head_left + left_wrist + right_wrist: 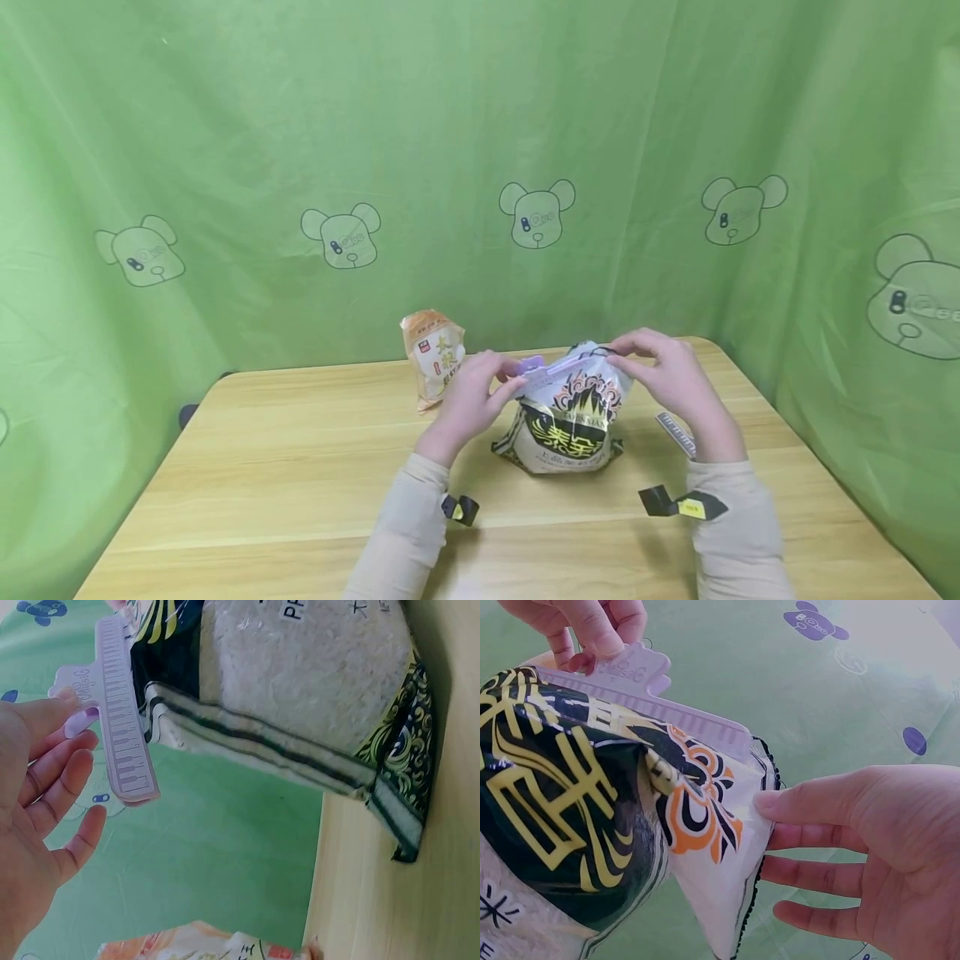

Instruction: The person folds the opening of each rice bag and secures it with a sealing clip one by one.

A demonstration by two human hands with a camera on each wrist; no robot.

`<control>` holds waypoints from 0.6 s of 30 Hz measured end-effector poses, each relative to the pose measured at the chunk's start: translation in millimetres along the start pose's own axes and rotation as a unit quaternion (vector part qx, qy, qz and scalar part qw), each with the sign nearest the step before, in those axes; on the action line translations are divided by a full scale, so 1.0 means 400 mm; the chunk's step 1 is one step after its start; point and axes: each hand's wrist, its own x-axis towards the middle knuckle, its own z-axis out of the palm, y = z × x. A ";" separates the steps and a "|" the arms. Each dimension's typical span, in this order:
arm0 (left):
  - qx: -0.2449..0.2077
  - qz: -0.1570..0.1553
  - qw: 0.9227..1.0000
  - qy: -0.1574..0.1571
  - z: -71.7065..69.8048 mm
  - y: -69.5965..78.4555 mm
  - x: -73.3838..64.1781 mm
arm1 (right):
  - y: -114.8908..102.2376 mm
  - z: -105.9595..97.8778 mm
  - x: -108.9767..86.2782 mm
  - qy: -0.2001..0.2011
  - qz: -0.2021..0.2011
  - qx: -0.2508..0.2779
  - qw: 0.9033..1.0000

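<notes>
A rice bag (570, 442) with black, gold and orange print stands on the table, its grains showing through a clear panel in the left wrist view. My left hand (472, 396) pinches the tab of a long purple sealing clip (124, 712) patterned like piano keys. The clip lies along the bag's upper part, one end sticking out past the side. At the opposite top corner, my right hand (855, 847) pinches the bag's white edge between thumb and index finger, its other fingers extended behind the edge.
An orange and white packet (437, 358) stands behind my left hand. On the table (285, 467), right of the bag, lies a flat grey bar (677, 433), partly hidden by my right wrist. Green curtains (442, 125) with bear-head drawings hang behind and at both sides.
</notes>
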 end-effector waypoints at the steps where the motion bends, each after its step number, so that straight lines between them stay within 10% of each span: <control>1: -0.001 -0.001 1.000 0.000 0.001 0.002 0.000 | 0.000 0.000 0.000 0.000 0.000 0.000 1.000; 18: 0.021 0.011 0.999 0.030 0.016 0.018 0.001 | -0.009 -0.002 0.001 0.001 0.003 0.000 1.000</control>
